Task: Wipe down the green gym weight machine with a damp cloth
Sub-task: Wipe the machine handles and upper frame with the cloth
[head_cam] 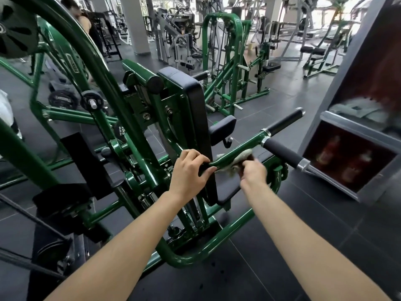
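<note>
The green weight machine (pixel 102 68) fills the left and middle of the head view, with a black back pad (pixel 193 98) and a green handle arm (pixel 240 148) that ends in two black foam grips (pixel 282 152). My left hand (pixel 188 170) grips the near end of that green arm, thumb curled under it. My right hand (pixel 252 171) holds a crumpled pale cloth (pixel 240 158) wrapped over the arm, just to the right of my left hand. Part of the cloth is hidden under my fingers.
Black weight plates (pixel 15 33) hang on the machine at the upper left. A grey-framed panel (pixel 349 153) stands close at the right. More green and grey machines (pixel 225 61) fill the room behind. A person (pixel 86 20) stands far back left. Dark floor tiles (pixel 271 257) lie below.
</note>
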`<state>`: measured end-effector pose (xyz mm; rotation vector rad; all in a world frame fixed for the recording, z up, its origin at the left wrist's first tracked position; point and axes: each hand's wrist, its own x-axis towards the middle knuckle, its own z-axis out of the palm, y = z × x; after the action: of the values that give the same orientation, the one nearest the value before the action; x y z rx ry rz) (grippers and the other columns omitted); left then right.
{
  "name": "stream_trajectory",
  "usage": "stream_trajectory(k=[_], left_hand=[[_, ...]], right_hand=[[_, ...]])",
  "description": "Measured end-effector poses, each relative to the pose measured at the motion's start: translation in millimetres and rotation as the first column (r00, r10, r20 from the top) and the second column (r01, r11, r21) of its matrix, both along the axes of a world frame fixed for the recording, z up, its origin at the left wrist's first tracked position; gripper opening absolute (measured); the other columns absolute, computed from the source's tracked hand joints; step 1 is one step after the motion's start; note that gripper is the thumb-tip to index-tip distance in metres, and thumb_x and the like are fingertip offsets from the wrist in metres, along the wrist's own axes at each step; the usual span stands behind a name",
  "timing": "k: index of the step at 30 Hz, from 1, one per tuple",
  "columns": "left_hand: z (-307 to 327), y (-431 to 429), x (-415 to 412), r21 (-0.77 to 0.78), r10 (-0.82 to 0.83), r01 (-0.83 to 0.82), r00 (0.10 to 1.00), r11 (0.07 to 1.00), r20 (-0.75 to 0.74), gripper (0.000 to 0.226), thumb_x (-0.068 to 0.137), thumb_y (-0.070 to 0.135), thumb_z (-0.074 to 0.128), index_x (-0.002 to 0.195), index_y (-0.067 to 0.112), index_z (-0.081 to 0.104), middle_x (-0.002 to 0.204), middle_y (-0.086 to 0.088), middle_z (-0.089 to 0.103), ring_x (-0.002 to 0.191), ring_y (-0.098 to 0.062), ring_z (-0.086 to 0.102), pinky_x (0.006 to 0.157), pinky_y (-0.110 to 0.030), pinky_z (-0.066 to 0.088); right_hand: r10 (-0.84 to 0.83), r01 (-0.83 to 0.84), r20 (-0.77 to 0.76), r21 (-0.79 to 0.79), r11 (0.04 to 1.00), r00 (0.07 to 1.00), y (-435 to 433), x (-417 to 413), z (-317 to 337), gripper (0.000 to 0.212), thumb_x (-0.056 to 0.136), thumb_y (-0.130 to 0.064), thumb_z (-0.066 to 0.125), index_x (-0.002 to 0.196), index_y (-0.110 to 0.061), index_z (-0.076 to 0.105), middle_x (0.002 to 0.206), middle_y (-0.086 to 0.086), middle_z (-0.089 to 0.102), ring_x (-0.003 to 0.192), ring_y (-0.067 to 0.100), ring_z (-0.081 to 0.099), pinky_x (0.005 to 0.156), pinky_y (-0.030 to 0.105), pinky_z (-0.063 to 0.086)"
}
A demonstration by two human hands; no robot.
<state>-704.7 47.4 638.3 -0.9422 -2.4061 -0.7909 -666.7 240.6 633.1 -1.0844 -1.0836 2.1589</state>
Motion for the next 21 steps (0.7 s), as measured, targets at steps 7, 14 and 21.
stream_trajectory(k=[7,14,21], left_hand=[[5,-20,1,-0.011,0.009,-0.008,0.995,1.000,0.101,0.043,0.094,0.051,0.070,0.121,0.018,0.073,0.121,0.002,0.054,0.120,-0.017,0.046,0.100,-0.034,0.050],[6,-36,-1,-0.029,0.040,-0.037,0.989,0.999,0.140,0.039,0.097,0.047,0.068,0.127,0.022,0.069,0.123,0.004,0.051,0.116,-0.016,0.051,0.095,-0.036,0.054],[12,-49,-2,-0.015,0.031,-0.028,0.969,0.999,0.245,0.039,0.100,0.045,0.064,0.133,0.024,0.063,0.122,0.008,0.054,0.105,-0.011,0.057,0.095,-0.033,0.053]], right_hand=[[-0.053,0.053,0.003,-0.033,0.998,0.999,-6,-9,-5,0.038,0.092,0.013,0.044,0.103,-0.015,0.069,0.106,0.008,0.068,0.102,0.026,0.065,0.096,0.040,0.056],[0.178,-0.184,-0.047,-0.268,0.946,0.983,-95,-1,-13,0.038,0.097,0.013,0.037,0.121,-0.005,0.061,0.109,0.020,0.067,0.087,0.029,0.066,0.064,0.036,0.055],[0.045,-0.061,-0.061,-0.291,0.955,0.997,-49,14,3,0.035,0.101,0.012,0.033,0.090,-0.010,0.058,0.087,0.011,0.059,0.072,0.021,0.057,0.046,0.024,0.053]])
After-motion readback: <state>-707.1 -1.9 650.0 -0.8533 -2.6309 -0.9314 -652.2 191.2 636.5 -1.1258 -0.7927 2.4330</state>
